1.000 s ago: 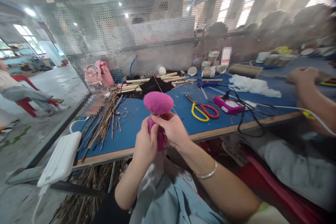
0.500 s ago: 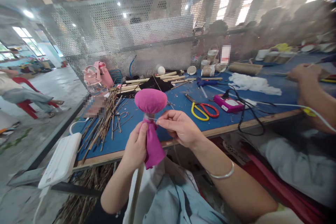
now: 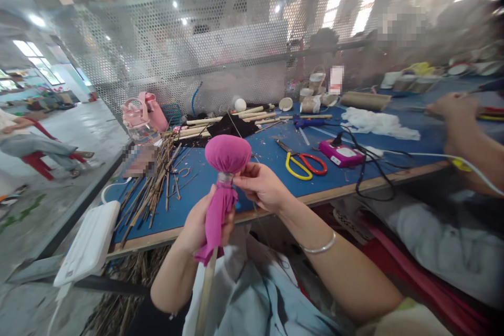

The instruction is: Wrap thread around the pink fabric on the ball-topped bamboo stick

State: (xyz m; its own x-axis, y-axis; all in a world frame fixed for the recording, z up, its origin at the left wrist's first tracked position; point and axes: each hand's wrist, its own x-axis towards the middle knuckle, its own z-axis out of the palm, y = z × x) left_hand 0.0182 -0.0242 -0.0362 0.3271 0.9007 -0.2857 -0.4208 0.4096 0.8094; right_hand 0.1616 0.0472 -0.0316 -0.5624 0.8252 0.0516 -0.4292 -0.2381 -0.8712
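A magenta cloth (image 3: 227, 153) is stretched over a rounded head on a wooden stick (image 3: 206, 294). Below the head, a greyish band of thread (image 3: 224, 177) binds the cloth's neck, and the loose cloth hangs down along the stick. My left hand (image 3: 196, 223) is closed around the stick and hanging cloth, its fingers partly hidden behind the fabric. With thumb and forefinger pinched, my right hand (image 3: 260, 186) holds the thin thread close against the right side of the neck. A fine strand trails below that hand towards my lap.
On the blue table (image 3: 252, 197) lie scissors (image 3: 299, 164), a magenta box (image 3: 340, 154), a blue glue gun (image 3: 313, 123), white crumpled material (image 3: 378, 125) and dry twigs (image 3: 157, 184). A white power strip (image 3: 88, 244) hangs at the left edge. Another person's hand (image 3: 449, 107) is at right.
The cloth-covered stick has turned and tilted, so the hanging cloth now swings left across my left hand. My right hand has moved in closer to the bound neck.
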